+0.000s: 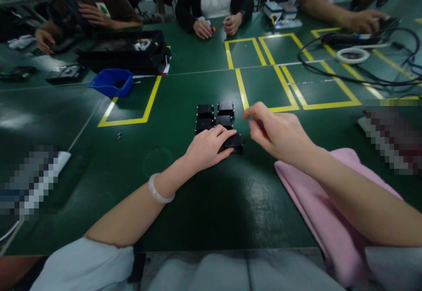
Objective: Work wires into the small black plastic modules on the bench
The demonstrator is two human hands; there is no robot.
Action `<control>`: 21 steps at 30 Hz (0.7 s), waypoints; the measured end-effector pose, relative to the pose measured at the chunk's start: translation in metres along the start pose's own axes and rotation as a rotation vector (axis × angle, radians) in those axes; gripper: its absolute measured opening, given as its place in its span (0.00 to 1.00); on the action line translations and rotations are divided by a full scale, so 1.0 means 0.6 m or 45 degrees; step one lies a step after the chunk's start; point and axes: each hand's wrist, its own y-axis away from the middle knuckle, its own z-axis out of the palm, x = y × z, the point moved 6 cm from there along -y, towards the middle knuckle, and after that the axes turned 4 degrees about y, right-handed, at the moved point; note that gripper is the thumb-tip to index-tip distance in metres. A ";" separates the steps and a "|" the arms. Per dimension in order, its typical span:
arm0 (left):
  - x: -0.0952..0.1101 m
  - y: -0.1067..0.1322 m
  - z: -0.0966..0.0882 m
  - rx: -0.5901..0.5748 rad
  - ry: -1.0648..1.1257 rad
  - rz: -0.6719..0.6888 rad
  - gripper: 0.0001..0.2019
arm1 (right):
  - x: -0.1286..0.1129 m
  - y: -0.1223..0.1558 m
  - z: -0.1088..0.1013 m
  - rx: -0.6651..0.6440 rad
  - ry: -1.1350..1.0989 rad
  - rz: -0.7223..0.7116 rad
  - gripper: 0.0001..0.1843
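Observation:
Several small black box-shaped parts (205, 110) with shiny pins or screws at their corners lie in two columns on the green table. My left hand (206, 148) rests over the nearest ones, its thumb and fingers around the front right black part (234, 141). Just to the right, my right hand (280, 132) hovers with bent fingers, the index finger raised apart from the thumb. A thin dark line, perhaps a wire, runs from that front part toward the thumb. Whatever the curled fingers hold is hidden.
A pink cloth (329, 194) lies under my right forearm. Farther off are a blue bin (112, 83), a black tray (132, 56), yellow tape outlines (242, 89) and coiled black cables (356, 80). Two tiny metal pieces (119, 136) lie left. Co-workers' hands (202, 28) are across the table.

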 end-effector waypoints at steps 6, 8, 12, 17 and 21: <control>-0.001 0.000 0.001 0.017 -0.001 -0.003 0.22 | 0.003 0.002 0.001 -0.028 0.000 -0.014 0.15; -0.001 0.000 0.001 0.007 0.000 -0.003 0.22 | 0.003 0.001 0.001 -0.033 0.007 -0.014 0.15; -0.001 0.000 0.000 0.000 0.018 -0.004 0.22 | 0.001 -0.001 0.002 -0.037 -0.004 -0.031 0.13; -0.001 0.001 0.000 0.005 0.016 0.001 0.21 | 0.002 0.000 0.004 -0.049 -0.026 -0.037 0.13; -0.001 0.001 0.000 0.011 0.019 0.005 0.21 | 0.003 0.002 0.004 -0.049 0.007 -0.035 0.16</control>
